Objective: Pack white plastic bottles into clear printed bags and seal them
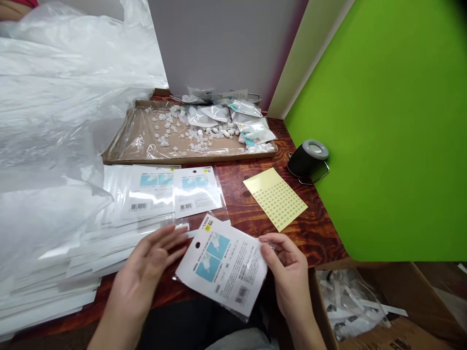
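**Our left hand** [146, 267]: open, fingers spread, gripping nothing, just beside the packet's left edge.

**Our right hand** [288, 272]: clenched in a pinch on the packet's right edge.

**In hand:** a printed plastic packet [222, 265] with blue panels, a barcode and a "1000" tag, held tilted above the table's near edge, between our hands.

**On the table:** a stack of similar packets [138, 204] lies left of centre, with a single packet [197, 192] at its right and a yellow sticker sheet [275, 199] further right.

**Far side:** a cardboard tray [182, 159] holds white pebbles [197, 133] and small clear bags [215, 114]; a black roll on a wire stand [308, 158] sits to its right.

**Left side:** clear plastic sheeting [54, 97] spills over the table.

**Near right:** a cardboard box [321, 311] holds plastic scraps [350, 301].
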`<state>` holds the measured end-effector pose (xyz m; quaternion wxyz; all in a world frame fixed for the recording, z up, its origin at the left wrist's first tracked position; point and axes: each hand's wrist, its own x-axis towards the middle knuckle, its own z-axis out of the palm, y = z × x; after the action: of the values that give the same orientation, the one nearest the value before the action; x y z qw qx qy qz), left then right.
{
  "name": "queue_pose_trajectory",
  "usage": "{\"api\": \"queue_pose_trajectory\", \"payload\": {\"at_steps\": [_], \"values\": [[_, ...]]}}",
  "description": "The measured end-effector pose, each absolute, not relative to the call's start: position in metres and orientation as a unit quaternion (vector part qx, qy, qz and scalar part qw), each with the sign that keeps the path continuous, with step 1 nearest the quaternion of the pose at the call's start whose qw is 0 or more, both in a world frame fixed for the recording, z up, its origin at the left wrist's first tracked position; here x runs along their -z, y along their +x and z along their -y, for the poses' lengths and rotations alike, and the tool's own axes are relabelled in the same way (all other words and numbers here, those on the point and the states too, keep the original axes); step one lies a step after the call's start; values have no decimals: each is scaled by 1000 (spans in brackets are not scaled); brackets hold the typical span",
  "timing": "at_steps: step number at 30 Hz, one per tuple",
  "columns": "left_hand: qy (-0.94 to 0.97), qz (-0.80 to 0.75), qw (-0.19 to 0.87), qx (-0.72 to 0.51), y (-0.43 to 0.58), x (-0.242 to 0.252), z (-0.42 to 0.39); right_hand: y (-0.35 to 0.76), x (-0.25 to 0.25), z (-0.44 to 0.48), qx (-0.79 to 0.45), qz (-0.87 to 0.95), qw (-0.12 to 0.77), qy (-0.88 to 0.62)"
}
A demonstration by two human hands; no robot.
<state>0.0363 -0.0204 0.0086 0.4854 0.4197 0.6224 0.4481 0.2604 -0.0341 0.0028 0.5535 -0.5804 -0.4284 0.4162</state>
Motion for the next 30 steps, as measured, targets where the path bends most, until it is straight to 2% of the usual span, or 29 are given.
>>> {"api": "queue_pose_trajectory", "payload": {"at_steps": [2,6,11,14,21,30], "values": [[477,-633,440,-422,41,-13,11,255,-2,36,-425,433,546,-578],[611,-662,360,-241,57,-21,-15,247,4,43,-392,460,531,-594],[745,-579,288,-159,74,-27,-53,257,14,44,-164,585,523,-598],[806,-514,266,-127,83,-27,-76,264,20,43,-115,642,528,-545],[862,-428,259,-81,96,-26,-117,254,32,55,-208,681,566,-416],[899,-363,233,-70,100,-18,-118,253,27,60,-364,622,582,-377]]}}
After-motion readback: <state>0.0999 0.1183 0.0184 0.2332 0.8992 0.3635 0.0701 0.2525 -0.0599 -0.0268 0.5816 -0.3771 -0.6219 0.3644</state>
